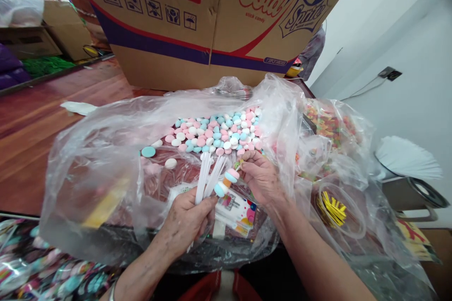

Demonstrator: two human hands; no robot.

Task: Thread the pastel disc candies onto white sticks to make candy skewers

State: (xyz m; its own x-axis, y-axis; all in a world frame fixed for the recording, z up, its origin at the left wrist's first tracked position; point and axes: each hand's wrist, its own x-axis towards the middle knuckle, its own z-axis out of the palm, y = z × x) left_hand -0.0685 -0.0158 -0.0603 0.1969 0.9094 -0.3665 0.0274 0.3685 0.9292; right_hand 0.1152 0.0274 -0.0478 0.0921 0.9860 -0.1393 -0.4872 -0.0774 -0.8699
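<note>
The left hand point(189, 218) has its fingers closed round a bundle of thin white sticks point(202, 176), which stand up from the fist in a slight fan. Between the two hands there is a candy stack point(226, 183), in which pieces of blue, white, orange and pink sit one against another. This stack is tilted, with its upper end toward the right hand point(261, 178) and its lower end just above the left thumb; what carries it inside I cannot tell. The fingers of the right hand are pinching a small yellow-green piece point(238, 164) at the upper end of the stack.

Behind the hands, many round candies point(219, 134) in pink, blue and white are lying in a loose heap on a clear plastic sheet point(81, 146), which covers part of the reddish tabletop point(31, 150). One blue candy point(148, 151) and one white candy point(171, 163) lie apart, on the left of the heap. Below the stack, a printed card point(231, 207) is lying. To the right are yellow strips point(332, 209), gathered inside a clear ring. A large carton point(158, 54) stands behind the sheet.
</note>
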